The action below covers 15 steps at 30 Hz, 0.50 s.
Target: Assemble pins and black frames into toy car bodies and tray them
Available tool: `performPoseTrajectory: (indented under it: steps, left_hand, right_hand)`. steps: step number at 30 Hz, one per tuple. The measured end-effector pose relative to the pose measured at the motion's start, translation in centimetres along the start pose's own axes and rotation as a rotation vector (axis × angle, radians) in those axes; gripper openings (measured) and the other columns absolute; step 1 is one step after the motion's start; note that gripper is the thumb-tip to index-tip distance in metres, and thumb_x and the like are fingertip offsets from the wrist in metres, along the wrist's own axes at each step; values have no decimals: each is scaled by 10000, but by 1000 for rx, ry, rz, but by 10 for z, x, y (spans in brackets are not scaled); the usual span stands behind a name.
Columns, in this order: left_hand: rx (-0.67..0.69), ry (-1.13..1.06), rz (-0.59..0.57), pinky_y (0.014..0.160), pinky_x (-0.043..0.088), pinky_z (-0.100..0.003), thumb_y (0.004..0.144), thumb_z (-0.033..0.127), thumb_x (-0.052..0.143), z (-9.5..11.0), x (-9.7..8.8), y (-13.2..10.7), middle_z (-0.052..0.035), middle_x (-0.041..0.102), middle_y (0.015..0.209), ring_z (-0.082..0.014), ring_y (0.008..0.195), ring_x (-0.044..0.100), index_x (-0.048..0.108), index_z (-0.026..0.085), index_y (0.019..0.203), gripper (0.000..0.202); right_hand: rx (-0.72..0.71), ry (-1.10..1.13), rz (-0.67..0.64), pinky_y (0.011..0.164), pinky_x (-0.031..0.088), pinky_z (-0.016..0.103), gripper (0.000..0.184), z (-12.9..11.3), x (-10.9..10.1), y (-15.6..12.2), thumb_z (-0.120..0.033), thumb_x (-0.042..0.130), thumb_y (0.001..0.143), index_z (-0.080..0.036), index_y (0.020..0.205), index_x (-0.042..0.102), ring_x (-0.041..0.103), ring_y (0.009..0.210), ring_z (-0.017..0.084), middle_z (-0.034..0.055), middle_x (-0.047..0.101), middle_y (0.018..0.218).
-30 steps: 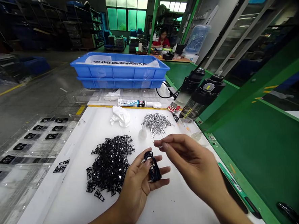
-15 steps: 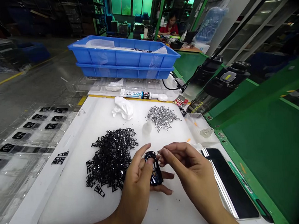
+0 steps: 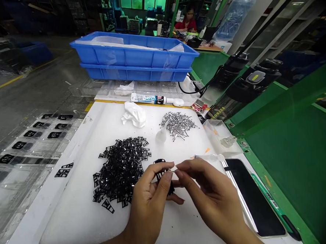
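Observation:
My left hand (image 3: 149,200) is closed around a small black model car body (image 3: 171,189), holding it above the white foam pad (image 3: 86,215). Its thumb and index finger cover part of the car. My right hand (image 3: 211,189) meets the left fingertips over the car, its thumb and index finger pinched on a tiny light-coloured part (image 3: 173,169) whose kind is too small to make out. Left of the hands lies a heap of black window-frame-like plastic parts (image 3: 121,170). Beyond them is a pile of small silver pieces (image 3: 179,124).
Behind the pad stand stacked blue bins (image 3: 137,59), with a glue tube (image 3: 147,98) in front. A crumpled tissue (image 3: 133,115) and a small dropper (image 3: 161,136) lie on the pad. A phone (image 3: 253,193) and clear tray (image 3: 217,133) sit right. A person (image 3: 186,23) sits far back.
My left thumb and index finger have come up to the right fingertips, around the tiny part. The car has shifted slightly left and is more covered by the fingers.

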<state>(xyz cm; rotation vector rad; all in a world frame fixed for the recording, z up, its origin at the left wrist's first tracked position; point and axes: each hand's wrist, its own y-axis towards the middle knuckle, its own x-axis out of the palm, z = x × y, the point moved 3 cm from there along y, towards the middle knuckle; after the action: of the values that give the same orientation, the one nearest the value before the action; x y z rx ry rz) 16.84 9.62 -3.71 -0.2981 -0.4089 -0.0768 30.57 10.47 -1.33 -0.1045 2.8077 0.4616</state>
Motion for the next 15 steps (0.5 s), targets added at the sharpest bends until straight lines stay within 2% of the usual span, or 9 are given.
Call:
performPoseTrajectory:
  steps: [3, 5, 7, 10, 13, 15]
  left_hand:
    - [-6, 33, 11, 613, 615, -225, 918, 364, 638, 4, -1, 2, -8, 699, 889, -102, 668, 662, 683, 199, 946, 173]
    - [-7, 58, 16, 597, 605, -217, 921, 355, 635, 6, -1, 3, -6, 699, 848, -101, 644, 658, 687, 195, 937, 169]
    - [1, 95, 9, 597, 601, -221, 920, 345, 636, 8, -1, 4, -22, 714, 884, -107, 647, 666, 701, 191, 935, 168]
    - [20, 140, -24, 615, 598, -221, 924, 346, 631, 10, 1, 6, -40, 718, 912, -141, 727, 701, 719, 191, 944, 179]
    - [0, 88, -24, 617, 611, -245, 937, 383, 601, 9, 1, 7, -66, 699, 992, -212, 876, 726, 694, 188, 984, 222]
    - [-32, 15, 5, 597, 620, -283, 950, 406, 569, 9, 0, 7, -91, 664, 1113, -237, 879, 735, 641, 200, 1116, 275]
  right_hand:
    - [96, 79, -35, 731, 612, 238, 214, -1, -1, 2, -183, 639, 929, -327, 1087, 655, 703, 791, 121, -31, 678, 946]
    - [136, 43, -90, 738, 606, 247, 230, -1, -4, 4, -214, 640, 934, -333, 1129, 665, 700, 811, 130, -20, 678, 949]
    - [104, -78, -145, 731, 585, 248, 290, -2, -7, 6, -208, 618, 946, -343, 1200, 654, 681, 825, 129, -7, 667, 951]
    - [-54, -253, -206, 699, 547, 235, 392, -4, -9, 7, -148, 562, 960, -339, 1297, 619, 639, 816, 119, 10, 636, 921]
    - [-130, -340, -148, 646, 522, 219, 420, -3, -9, 7, -116, 504, 971, -304, 1334, 599, 596, 767, 111, 22, 577, 863]
    - [-111, -375, -94, 620, 508, 222, 379, -2, -9, 5, -136, 498, 977, -284, 1306, 613, 584, 743, 113, 24, 563, 846]
